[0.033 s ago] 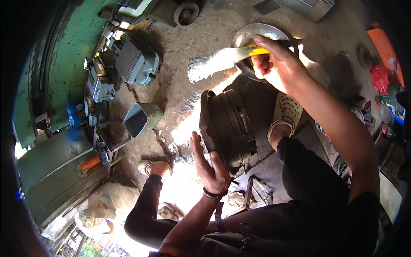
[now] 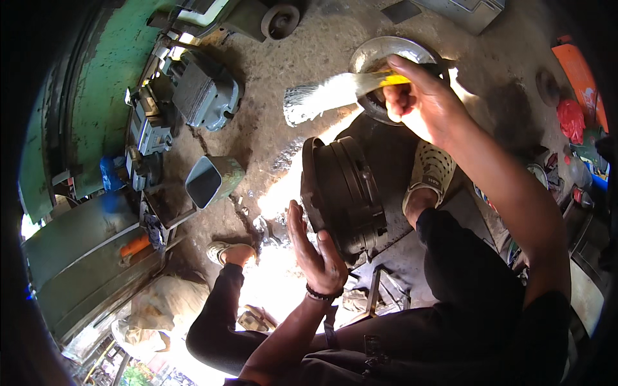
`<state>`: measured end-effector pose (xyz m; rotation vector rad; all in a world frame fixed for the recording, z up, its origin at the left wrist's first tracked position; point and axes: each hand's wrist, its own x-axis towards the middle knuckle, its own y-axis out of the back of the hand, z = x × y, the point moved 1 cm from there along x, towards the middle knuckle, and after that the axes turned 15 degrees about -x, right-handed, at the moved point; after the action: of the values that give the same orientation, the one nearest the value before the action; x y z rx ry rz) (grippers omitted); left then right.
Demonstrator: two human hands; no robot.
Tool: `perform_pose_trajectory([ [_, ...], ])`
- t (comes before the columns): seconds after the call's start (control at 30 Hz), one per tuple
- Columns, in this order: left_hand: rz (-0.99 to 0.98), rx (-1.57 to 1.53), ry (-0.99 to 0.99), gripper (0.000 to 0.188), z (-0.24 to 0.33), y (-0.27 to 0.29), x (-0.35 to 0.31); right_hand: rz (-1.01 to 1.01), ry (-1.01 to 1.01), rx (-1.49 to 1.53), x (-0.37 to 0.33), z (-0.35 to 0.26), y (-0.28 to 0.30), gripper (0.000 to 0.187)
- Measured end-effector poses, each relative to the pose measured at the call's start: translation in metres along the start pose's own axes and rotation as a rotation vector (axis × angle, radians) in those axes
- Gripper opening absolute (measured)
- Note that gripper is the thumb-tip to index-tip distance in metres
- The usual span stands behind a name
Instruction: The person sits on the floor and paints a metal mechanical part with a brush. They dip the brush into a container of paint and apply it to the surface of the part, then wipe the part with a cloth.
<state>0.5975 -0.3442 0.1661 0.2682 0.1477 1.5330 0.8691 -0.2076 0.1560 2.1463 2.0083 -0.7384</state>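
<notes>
My right hand [image 2: 428,106] is closed round the yellow handle of a wide paintbrush [image 2: 322,96]. The brush lies level in the air, its pale bristles pointing left and dark and wet at the tip. Below it stands a dark, ribbed, round metal part [image 2: 344,193], tilted on its side between my feet. My left hand [image 2: 317,260] is at the near left edge of this part, fingers stretched out and thumb apart. Whether its palm presses on the rim cannot be made out. Behind my right hand is a round metal basin [image 2: 393,46], partly covered by the hand and brush.
A grey machine casting [image 2: 205,90] and an open square metal tube [image 2: 219,180] stand on the floor at left, beside a green machine [image 2: 106,96]. My shod feet [image 2: 430,170] flank the part. A red plastic bag [image 2: 570,120] lies at far right.
My right hand and the brush have shifted very slightly right and down. My left hand and the metal part have hardly moved.
</notes>
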Motion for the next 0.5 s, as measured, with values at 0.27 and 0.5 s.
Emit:
perform_pose_trajectory([
  [0.27,-0.046,-0.082,0.031,0.066,-0.006,0.001,0.002,-0.014,-0.041,0.04,-0.037,0.007,0.006,0.028],
  [0.5,0.002,-0.129,-0.011,0.059,-0.007,-0.002,0.006,-0.179,-0.013,0.032,-0.066,0.007,0.02,0.035],
])
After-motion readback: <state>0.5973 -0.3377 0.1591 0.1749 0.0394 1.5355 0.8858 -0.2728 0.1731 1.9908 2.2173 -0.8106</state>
